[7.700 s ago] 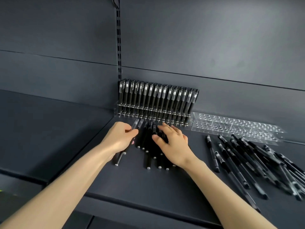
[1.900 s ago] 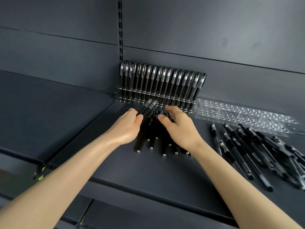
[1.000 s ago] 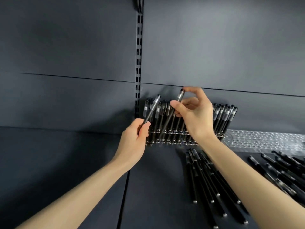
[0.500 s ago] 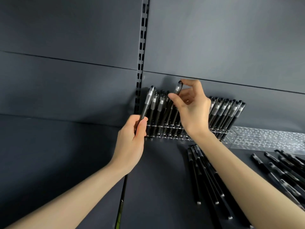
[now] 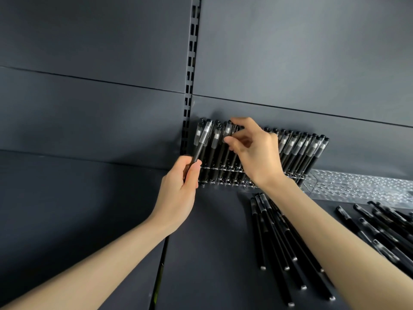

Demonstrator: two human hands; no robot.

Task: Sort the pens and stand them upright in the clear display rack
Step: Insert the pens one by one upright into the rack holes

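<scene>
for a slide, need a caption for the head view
Left hand grips a black pen while right hand pinches a second pen at the clear rack, loose pens on the shelf.

The left end of the rack (image 5: 214,183) is crowded by both hands: the left hand (image 5: 178,191), with a pen (image 5: 202,142) held up at the corner, and the right hand (image 5: 254,153), by which a second pen (image 5: 228,130) is pinched among the standing pens (image 5: 299,148). Bare shelf (image 5: 212,242) is left between the forearms. Further right, the shelf is covered by loose pens (image 5: 257,231).
</scene>
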